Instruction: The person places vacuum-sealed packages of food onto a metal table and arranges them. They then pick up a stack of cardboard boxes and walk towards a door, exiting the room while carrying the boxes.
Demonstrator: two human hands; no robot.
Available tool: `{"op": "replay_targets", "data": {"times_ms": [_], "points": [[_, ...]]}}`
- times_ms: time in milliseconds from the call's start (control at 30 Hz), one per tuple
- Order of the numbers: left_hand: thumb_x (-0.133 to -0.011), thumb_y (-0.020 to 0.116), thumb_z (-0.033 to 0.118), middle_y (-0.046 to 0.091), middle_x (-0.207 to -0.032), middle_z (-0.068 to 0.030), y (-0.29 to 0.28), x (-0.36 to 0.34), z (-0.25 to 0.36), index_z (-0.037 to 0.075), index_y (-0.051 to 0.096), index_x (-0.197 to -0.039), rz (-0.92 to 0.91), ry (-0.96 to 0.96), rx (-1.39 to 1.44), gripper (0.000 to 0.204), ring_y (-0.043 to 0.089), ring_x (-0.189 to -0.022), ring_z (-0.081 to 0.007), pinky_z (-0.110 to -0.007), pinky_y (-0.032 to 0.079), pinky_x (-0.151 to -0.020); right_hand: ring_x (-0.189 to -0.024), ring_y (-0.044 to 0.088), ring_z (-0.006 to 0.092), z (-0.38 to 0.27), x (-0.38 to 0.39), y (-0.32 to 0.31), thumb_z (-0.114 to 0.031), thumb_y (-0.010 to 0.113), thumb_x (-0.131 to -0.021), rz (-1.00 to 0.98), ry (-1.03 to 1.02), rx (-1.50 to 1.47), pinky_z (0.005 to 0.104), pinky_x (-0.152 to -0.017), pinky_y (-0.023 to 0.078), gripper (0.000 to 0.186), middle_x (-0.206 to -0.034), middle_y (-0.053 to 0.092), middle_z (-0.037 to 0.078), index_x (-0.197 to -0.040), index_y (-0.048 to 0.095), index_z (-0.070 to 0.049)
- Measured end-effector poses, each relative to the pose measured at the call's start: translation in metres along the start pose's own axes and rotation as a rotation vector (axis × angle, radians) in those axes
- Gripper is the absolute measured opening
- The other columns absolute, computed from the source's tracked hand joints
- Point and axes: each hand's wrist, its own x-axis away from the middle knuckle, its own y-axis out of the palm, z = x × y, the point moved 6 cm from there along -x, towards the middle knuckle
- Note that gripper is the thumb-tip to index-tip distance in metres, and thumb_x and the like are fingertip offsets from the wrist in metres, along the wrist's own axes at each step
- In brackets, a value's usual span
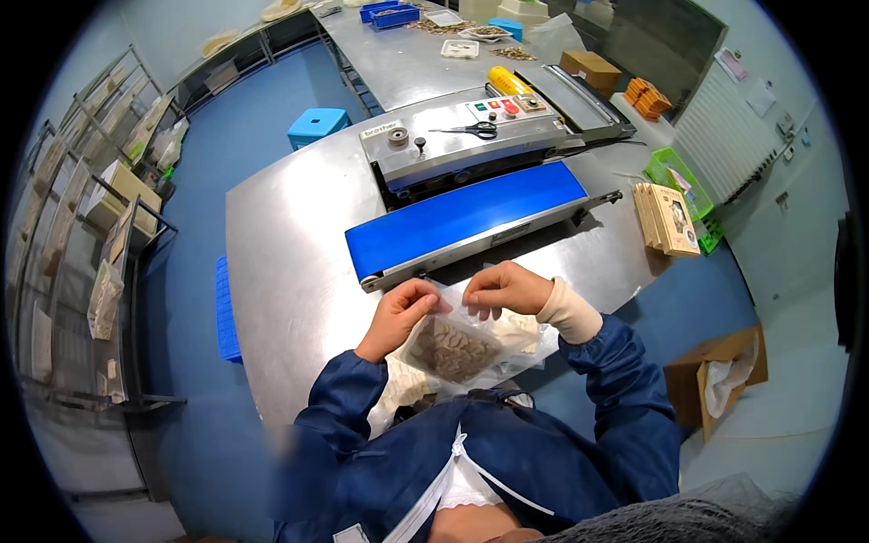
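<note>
A clear plastic bag (450, 349) with flat brownish-grey pieces inside lies near the table's front edge, close to my body. My left hand (401, 317) pinches the upper left of its mouth between thumb and fingers. At the upper right of the mouth, my right hand (512, 290) is closed with the fingertips bent down onto the film. Pale, cream-coloured packets lie under and beside the bag, partly covered by it. Just beyond both hands runs the blue conveyor belt (466, 217) of a sealing machine (434, 149).
Black scissors (475, 130) rest on top of the machine. To the right stand printed cream boxes (665, 220) and a green basket (679, 181). An open cardboard box (720, 376) sits at the lower right. A blue stool (319, 125) and shelving racks (90, 208) are at the left.
</note>
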Motion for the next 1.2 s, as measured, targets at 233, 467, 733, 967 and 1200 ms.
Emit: {"op": "replay_targets", "data": {"times_ms": [233,467,733,967,1200], "points": [[-0.083,0.056,0.010,0.054,-0.081,-0.0029,-0.001,0.011,0.018,0.002,0.053,-0.089,0.414,0.275,-0.477,0.011,0.050,-0.074,-0.0098,-0.023,0.042,-0.067,-0.065,0.057,0.0081,0.034,-0.001,0.007,-0.019,0.055,-0.084,-0.030,0.033,-0.059,0.0201,-0.057,0.044,0.017,-0.075,0.061,0.002,-0.086,0.060,-0.003],[-0.088,0.051,0.019,0.056,-0.069,-0.0026,0.020,0.035,-0.033,0.004,0.052,-0.083,0.201,-0.235,-0.023,0.015,0.052,-0.056,-0.0080,-0.019,0.042,-0.051,-0.062,0.057,0.0092,0.053,-0.023,0.030,-0.019,0.056,-0.083,0.072,-0.002,-0.203,0.0200,-0.053,0.045,0.018,-0.072,0.060,0.003,-0.084,0.060,-0.002],[-0.089,0.050,0.028,0.056,-0.070,-0.0018,0.016,0.038,-0.052,0.005,0.051,-0.083,0.177,-0.286,-0.020,0.023,0.054,-0.058,-0.0067,-0.017,0.041,-0.051,-0.063,0.058,0.0111,0.078,-0.031,0.041,-0.017,0.055,-0.085,-0.074,0.091,-0.343,0.0217,-0.056,0.047,0.016,-0.073,0.059,0.004,-0.088,0.058,-0.001],[-0.091,0.045,0.031,0.057,-0.069,-0.0032,0.016,0.037,-0.057,0.004,0.051,-0.081,0.147,-0.349,-0.035,0.029,0.055,-0.055,-0.0082,-0.018,0.042,-0.048,-0.057,0.052,0.0084,0.083,-0.034,0.055,-0.019,0.057,-0.083,0.009,0.049,-0.187,0.0195,-0.051,0.041,0.018,-0.070,0.058,0.003,-0.077,0.055,-0.002],[-0.092,0.041,0.027,0.057,-0.068,-0.0038,0.014,0.038,-0.068,0.003,0.052,-0.081,0.116,-0.330,-0.047,0.029,0.055,-0.055,-0.0088,-0.020,0.044,-0.049,-0.060,0.051,0.0075,0.098,-0.036,0.056,-0.016,0.055,-0.085,-0.079,0.105,-0.342,0.0204,-0.053,0.041,0.014,-0.069,0.056,0.002,-0.079,0.055,-0.003]]}}
